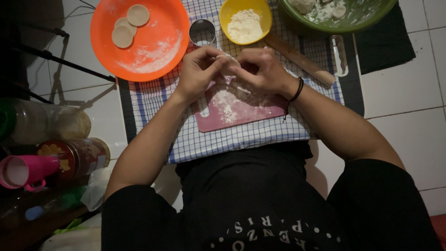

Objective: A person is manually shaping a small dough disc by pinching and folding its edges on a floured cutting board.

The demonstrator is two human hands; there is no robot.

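Both hands meet at centre frame: the left hand and right hand pinch a small piece of dough between their fingertips, just above the floured pink board. The dough is mostly hidden by the fingers, so its exact shape is hard to tell. Board sits on a checked cloth spread over the tiled floor.

Upper left, an orange plate carries flat dough rounds, stacked and overlapping. Beside it, top centre, a metal ring cutter, then a yellow bowl of flour. Upper right, a green bowl holds more dough, with a rolling pin lying just below it near the right wrist.

By the look of it, the step in hand is shaping or pressing one piece. The next move would call for a firm, even pinch and a steady hold so the piece keeps its form.
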